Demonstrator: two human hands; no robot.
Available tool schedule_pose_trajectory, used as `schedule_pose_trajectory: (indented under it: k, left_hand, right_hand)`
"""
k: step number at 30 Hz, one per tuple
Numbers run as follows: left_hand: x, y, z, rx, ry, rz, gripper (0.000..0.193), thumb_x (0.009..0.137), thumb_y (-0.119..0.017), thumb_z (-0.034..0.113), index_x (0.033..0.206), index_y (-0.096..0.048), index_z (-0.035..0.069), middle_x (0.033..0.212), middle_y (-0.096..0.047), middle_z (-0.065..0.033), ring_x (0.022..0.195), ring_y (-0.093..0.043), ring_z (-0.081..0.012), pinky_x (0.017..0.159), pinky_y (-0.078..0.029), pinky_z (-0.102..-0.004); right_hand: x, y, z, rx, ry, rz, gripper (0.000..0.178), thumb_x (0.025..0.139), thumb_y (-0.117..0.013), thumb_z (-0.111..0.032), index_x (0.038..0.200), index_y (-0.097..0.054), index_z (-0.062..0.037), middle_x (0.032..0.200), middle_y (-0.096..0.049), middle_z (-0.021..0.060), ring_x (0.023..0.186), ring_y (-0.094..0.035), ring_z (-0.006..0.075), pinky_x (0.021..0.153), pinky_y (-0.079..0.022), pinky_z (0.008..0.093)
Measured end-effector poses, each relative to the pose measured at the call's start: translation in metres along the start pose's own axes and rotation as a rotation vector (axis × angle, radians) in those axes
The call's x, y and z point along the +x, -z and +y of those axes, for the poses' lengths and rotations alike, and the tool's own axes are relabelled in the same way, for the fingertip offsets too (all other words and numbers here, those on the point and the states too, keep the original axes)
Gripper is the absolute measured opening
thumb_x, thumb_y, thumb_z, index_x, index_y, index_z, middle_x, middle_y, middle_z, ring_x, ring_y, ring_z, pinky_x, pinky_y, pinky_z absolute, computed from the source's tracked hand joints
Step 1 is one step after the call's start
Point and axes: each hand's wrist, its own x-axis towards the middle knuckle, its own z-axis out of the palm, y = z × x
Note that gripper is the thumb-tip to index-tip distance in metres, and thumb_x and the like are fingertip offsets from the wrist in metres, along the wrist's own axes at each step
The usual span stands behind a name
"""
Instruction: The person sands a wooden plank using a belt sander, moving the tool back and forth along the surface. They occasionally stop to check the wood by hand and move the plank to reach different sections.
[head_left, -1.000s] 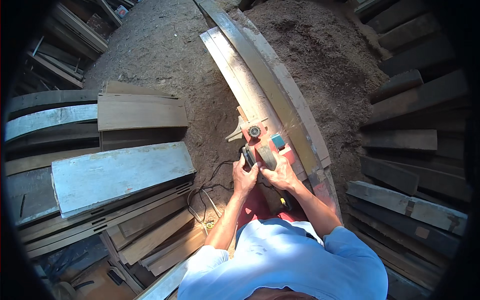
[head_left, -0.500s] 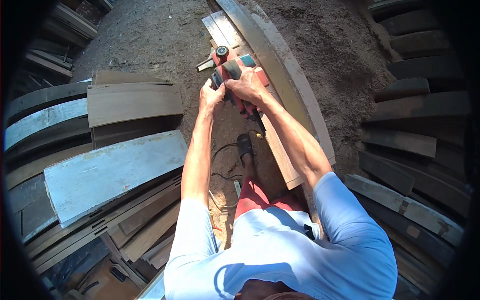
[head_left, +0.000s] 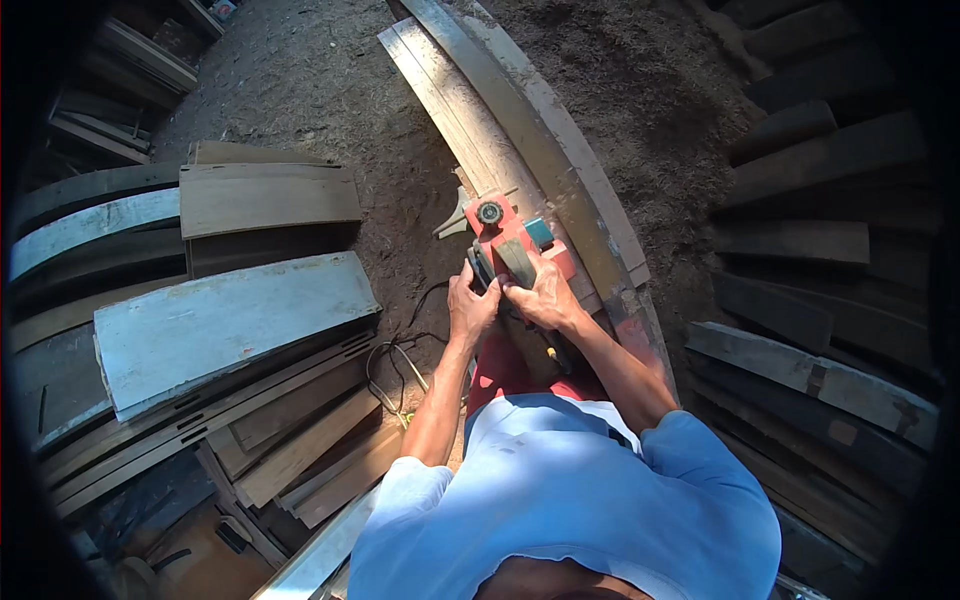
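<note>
Shirt (head_left: 590,480): light blue and sun-dappled, at 6 o'clock.
Hands: left hand (head_left: 473,308) closed on the dark flank of a red power planer (head_left: 493,236), at its 7 o'clock; right hand (head_left: 545,295) wrapped around its rear handle, at 5.
Planer: resting on a pale wooden board (head_left: 432,92), 12 o'clock from the shirt.
Board: stretching toward 11 o'clock, beside a long yellowish beam (head_left: 532,150).
Cord (head_left: 372,368): looped at 8 o'clock.
Stacks: whitish-blue slab (head_left: 235,325) at 9, dark planks (head_left: 795,240) at 3.
</note>
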Motion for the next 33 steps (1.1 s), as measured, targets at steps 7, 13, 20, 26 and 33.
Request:
schedule_pose_trajectory:
  k: [7, 13, 20, 26, 33]
  left_hand:
    - [-0.178, -0.063, 0.011, -0.008, 0.155, 0.001, 0.077, 0.086, -0.084, 0.038, 0.153, -0.056, 0.011, 0.099, -0.062, -0.0125, 0.091, -0.056, -0.0261, 0.083, -0.051, -0.0392]
    - [-0.110, -0.047, -0.006, 0.008, 0.046, 0.073, 0.064, 0.091, -0.082, 0.032, 0.148, -0.061, 0.012, 0.099, -0.063, -0.0098, 0.093, -0.056, -0.0228, 0.083, -0.049, -0.0375]
    - [0.037, 0.008, -0.019, 0.042, -0.095, 0.088, 0.048, 0.093, -0.080, 0.025, 0.136, -0.068, 0.007, 0.107, -0.078, -0.0110, 0.091, -0.067, -0.0181, 0.084, -0.054, -0.0366]
    - [0.176, 0.054, 0.006, -0.173, -0.027, 0.057, 0.045, 0.091, -0.082, 0.032, 0.127, -0.072, 0.008, 0.096, -0.081, -0.0104, 0.083, -0.073, -0.0183, 0.081, -0.058, -0.0374]
    - [0.251, 0.094, 0.012, -0.221, 0.169, -0.008, 0.048, 0.092, -0.082, 0.040, 0.123, -0.074, 0.004, 0.101, -0.080, -0.0063, 0.086, -0.070, -0.0127, 0.079, -0.058, -0.0353]
  right_hand:
    - [-0.170, 0.012, 0.057, 0.024, -0.057, -0.018, 0.027, 0.087, -0.075, -0.010, 0.110, -0.066, 0.0013, 0.098, -0.071, 0.0168, 0.092, -0.072, 0.0257, 0.087, -0.056, 0.0406]
    - [-0.103, 0.005, 0.047, -0.046, 0.065, 0.018, 0.033, 0.084, -0.075, -0.016, 0.108, -0.062, 0.0027, 0.095, -0.070, 0.0274, 0.092, -0.072, 0.0446, 0.083, -0.056, 0.0504]
    - [0.036, -0.006, -0.015, -0.003, 0.003, -0.023, 0.040, 0.085, -0.074, -0.018, 0.117, -0.065, 0.0033, 0.103, -0.073, 0.0247, 0.099, -0.072, 0.0398, 0.091, -0.055, 0.0468]
    - [0.171, -0.010, -0.059, -0.063, 0.057, 0.020, 0.040, 0.083, -0.073, -0.020, 0.114, -0.067, 0.0048, 0.099, -0.073, 0.0249, 0.093, -0.074, 0.0349, 0.084, -0.058, 0.0455]
    - [0.240, -0.020, -0.100, -0.048, 0.119, 0.023, 0.034, 0.083, -0.071, -0.019, 0.107, -0.068, 0.0053, 0.085, -0.073, 0.0192, 0.076, -0.074, 0.0280, 0.073, -0.060, 0.0423]
